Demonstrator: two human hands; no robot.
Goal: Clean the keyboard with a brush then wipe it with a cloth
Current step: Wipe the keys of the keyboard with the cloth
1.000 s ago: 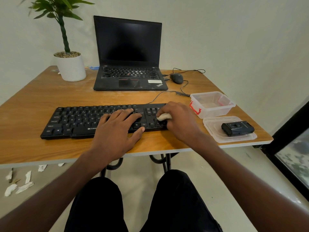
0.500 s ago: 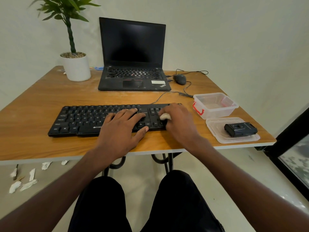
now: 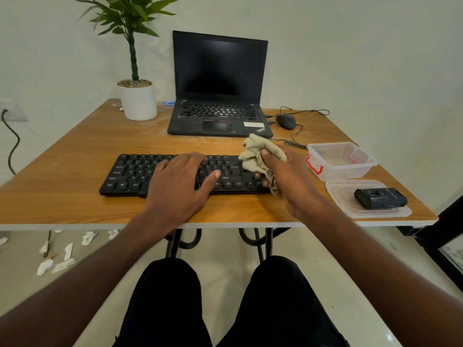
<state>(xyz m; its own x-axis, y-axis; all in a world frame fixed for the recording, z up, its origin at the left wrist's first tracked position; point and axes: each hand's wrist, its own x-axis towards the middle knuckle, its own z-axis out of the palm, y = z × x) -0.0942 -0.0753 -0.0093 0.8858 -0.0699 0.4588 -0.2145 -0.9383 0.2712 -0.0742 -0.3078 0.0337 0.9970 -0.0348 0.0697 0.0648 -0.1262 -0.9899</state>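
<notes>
Flat-fingered, the left hand (image 3: 179,182) presses the keyboard (image 3: 130,172) while the right hand (image 3: 288,179) grips the cloth (image 3: 253,156).

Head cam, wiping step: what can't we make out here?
- Keyboard right end: covered by the right hand and the bunched cloth.
- Middle keys: under the flat left hand.
- Key legends: too small to read.
- Black device on the lid: type unclear.
- Brush: not identifiable.
</notes>
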